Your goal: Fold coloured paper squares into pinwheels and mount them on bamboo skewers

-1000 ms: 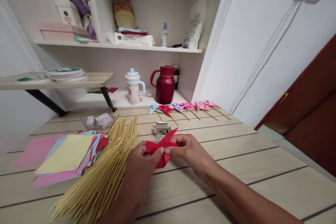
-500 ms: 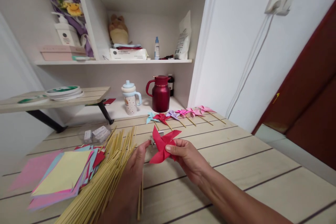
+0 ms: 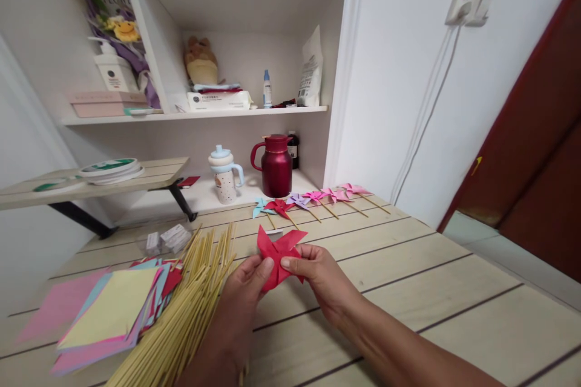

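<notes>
On the slatted table (image 3: 408, 266), six pinwheels (image 3: 298, 201) were laid finished on sticks; nearer, a red paper pinwheel (image 3: 278, 249), no stick visible, was pinched by left hand (image 3: 245, 287) and right hand (image 3: 324, 278). Loose sticks (image 3: 188, 308) and paper sheets (image 3: 109, 302) were left unassembled. "FLOWE" was legible above a yellow ornament (image 3: 126, 30); smaller labels were unreadable.

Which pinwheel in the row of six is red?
The second pinwheel from the left, between the light-blue one and the lavender one; the other three are pink.
</notes>
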### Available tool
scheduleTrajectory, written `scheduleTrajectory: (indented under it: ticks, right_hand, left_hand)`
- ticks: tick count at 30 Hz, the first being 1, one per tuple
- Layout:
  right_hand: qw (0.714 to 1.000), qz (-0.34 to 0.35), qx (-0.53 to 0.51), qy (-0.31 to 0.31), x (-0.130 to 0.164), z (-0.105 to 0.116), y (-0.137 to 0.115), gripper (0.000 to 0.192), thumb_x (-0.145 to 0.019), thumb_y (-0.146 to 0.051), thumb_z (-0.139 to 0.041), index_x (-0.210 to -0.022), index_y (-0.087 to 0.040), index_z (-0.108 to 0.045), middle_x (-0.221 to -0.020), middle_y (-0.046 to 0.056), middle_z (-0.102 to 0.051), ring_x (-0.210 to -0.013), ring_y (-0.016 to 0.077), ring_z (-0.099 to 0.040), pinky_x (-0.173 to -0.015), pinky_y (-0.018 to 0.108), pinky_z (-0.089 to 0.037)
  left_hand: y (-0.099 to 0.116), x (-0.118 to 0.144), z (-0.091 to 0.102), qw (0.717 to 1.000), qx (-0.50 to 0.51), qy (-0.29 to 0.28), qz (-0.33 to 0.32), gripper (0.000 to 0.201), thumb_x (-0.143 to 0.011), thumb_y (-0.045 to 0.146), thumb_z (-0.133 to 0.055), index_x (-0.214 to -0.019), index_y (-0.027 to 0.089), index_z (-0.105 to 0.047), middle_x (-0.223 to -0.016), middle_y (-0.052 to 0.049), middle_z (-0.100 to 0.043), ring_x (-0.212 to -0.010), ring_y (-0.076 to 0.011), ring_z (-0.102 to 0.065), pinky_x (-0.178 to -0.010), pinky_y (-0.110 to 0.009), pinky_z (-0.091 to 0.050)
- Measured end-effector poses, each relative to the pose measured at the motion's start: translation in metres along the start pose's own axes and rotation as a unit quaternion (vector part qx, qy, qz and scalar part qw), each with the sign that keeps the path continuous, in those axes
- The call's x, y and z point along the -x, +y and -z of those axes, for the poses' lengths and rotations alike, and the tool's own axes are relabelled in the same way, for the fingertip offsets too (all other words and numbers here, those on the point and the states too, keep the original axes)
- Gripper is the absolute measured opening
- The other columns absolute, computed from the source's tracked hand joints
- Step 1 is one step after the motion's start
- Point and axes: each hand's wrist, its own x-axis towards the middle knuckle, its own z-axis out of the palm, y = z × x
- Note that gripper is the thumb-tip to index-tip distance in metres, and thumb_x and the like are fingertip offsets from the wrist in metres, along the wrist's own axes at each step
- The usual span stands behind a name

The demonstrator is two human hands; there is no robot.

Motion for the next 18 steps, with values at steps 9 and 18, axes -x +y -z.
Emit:
scheduleTrajectory:
  ticks: [9,18]
  right_hand:
    - [0.998,0.018,0.058,-0.023,-0.002,0.005,0.007,0.022,-0.055,-0.03,-0.086,-0.061,-0.015,-0.07,-0.061,0.0,-0.068,-0.058,0.0118,-0.053,-0.063,0.026,-0.04]
    - [0.998,0.011,0.063,-0.029,0.0,0.005,0.009,0.022,-0.056,-0.029,-0.087,-0.061,-0.015,-0.07,-0.063,0.0,-0.068,-0.06,0.0127,-0.055,-0.065,0.027,-0.041]
  left_hand:
    - [0.005,0.009,-0.003,0.997,-0.063,-0.026,-0.029,0.039,-0.075,0.039,-0.076,-0.106,0.016,-0.074,-0.102,-0.01,-0.077,-0.101,-0.0251,-0.069,-0.096,-0.037,-0.048]
    - [0.006,0.021,-0.011,0.997,-0.046,0.02,-0.052,0.033,-0.076,0.039,-0.073,-0.099,0.016,-0.075,-0.098,-0.008,-0.077,-0.096,-0.0233,-0.069,-0.09,-0.033,-0.049]
